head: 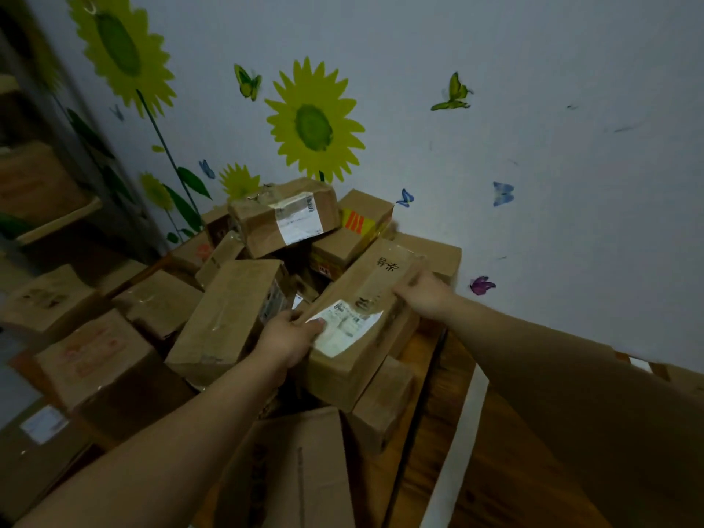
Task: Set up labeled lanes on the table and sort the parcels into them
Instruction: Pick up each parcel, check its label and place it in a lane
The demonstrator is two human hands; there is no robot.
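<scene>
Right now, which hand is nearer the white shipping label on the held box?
Left. The left hand rests its thumb on the shipping label at the near end of the box; the right hand grips the other side, farther up, off the label.

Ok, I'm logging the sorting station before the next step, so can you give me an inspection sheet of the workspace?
Surface: wooden table, with one white tape strip running along it.
Job's things: long parcel with a white label, held at the right of the heap; parcel pile against the wall.
Clutter: nothing seen.
Hands: left hand grips the long parcel's near end, thumb on the label; right hand grips its far edge.
Cables: nothing seen.
Surroundings: wall with sunflower decals; dim shelf at left.
</scene>
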